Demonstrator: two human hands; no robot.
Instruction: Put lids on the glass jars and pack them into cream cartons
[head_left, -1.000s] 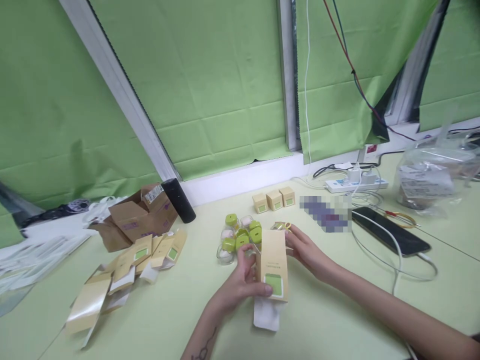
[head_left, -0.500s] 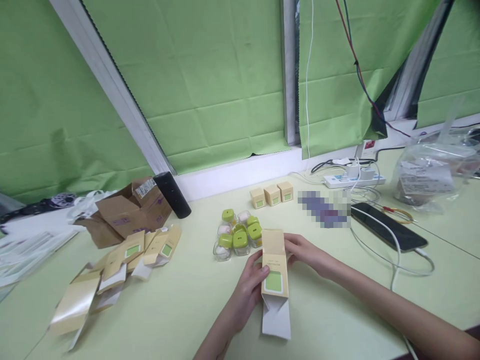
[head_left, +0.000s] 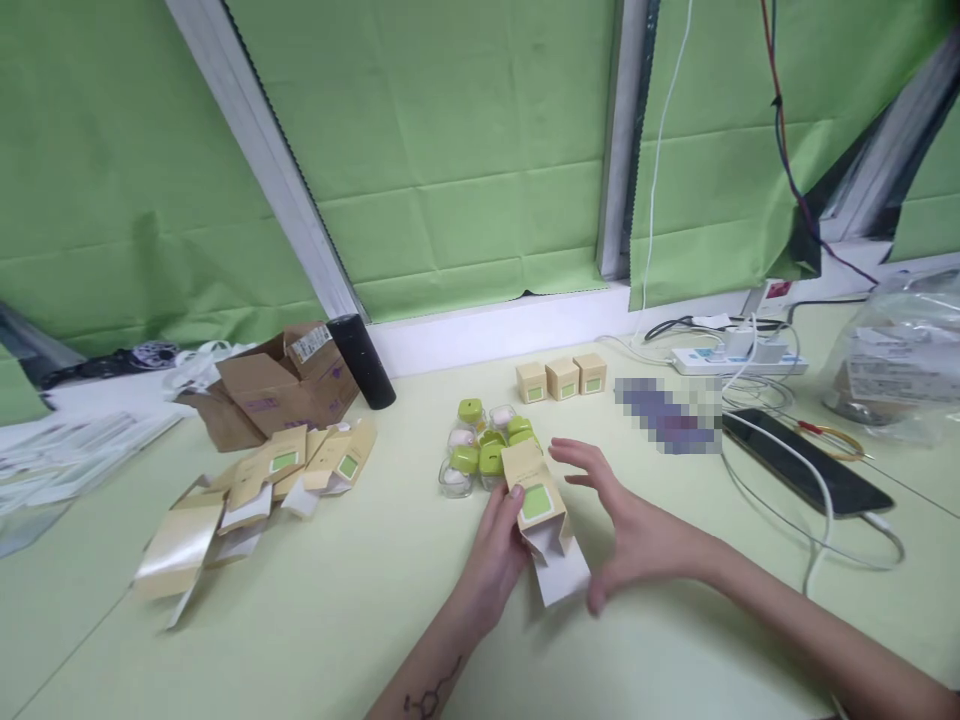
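Left fingers (head_left: 515, 494) grip carton (head_left: 536, 500), apparently steadying its loose flap (head_left: 562, 576) | right fingers (head_left: 583, 456) spread, holding nothing | cases (head_left: 491, 459) clustered beyond, likely for easy reach

Lighting: fairly bright, even, diffuse; source out of view. Shadows: soft and faint on the tabletop (head_left: 337, 620) near the held carton (head_left: 535, 500); one darker patch on the left green blind (head_left: 142, 265). Glare: pale sheen on a flattened carton (head_left: 180, 535). Blur: slight, right hand (head_left: 641, 540); soft detail, plastic bag (head_left: 896, 350), right edge. Distortion: wide-angle lean, window frame (head_left: 259, 150). Obscured: one pixelated patch (head_left: 667, 415), right of centre.
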